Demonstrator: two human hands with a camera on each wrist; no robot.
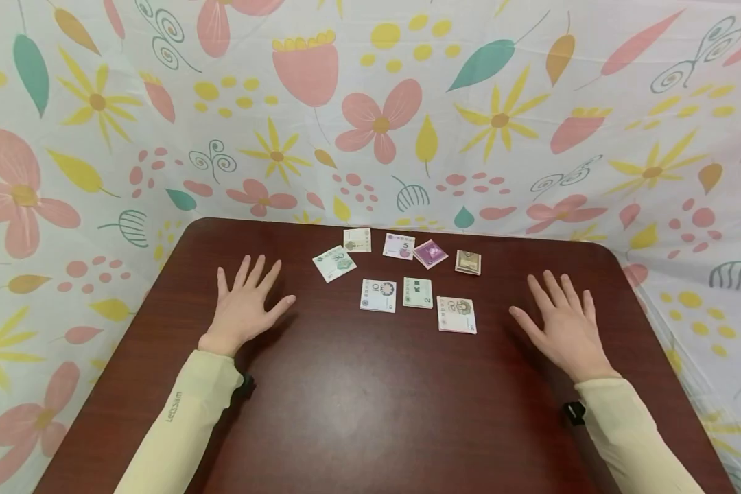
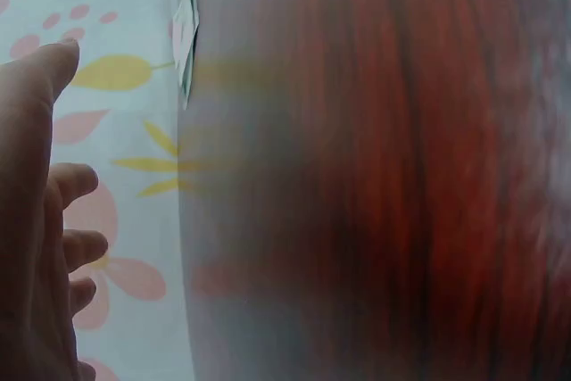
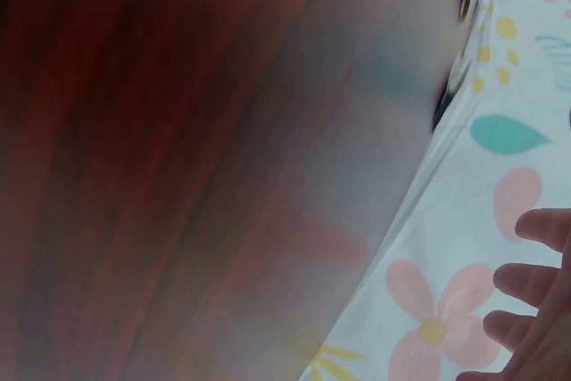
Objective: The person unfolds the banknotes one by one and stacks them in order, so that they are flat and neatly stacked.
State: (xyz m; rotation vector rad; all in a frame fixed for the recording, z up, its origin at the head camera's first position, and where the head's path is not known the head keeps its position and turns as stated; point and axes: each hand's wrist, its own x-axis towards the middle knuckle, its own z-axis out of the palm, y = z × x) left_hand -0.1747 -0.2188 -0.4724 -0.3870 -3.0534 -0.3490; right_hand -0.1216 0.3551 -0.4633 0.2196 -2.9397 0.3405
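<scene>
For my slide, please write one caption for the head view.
Left hand and right hand, both spread, flank scattered banknotes on a reddish-brown table before floral cloth.

Floral cloth (image 1: 370,96) behind and beside the table (image 1: 370,398) suggests a curtained-off booth

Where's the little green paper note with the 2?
In the head view, just right of centre, the little green paper note lies between the bluish paper 10 note and the brownish paper 20 note.
</scene>
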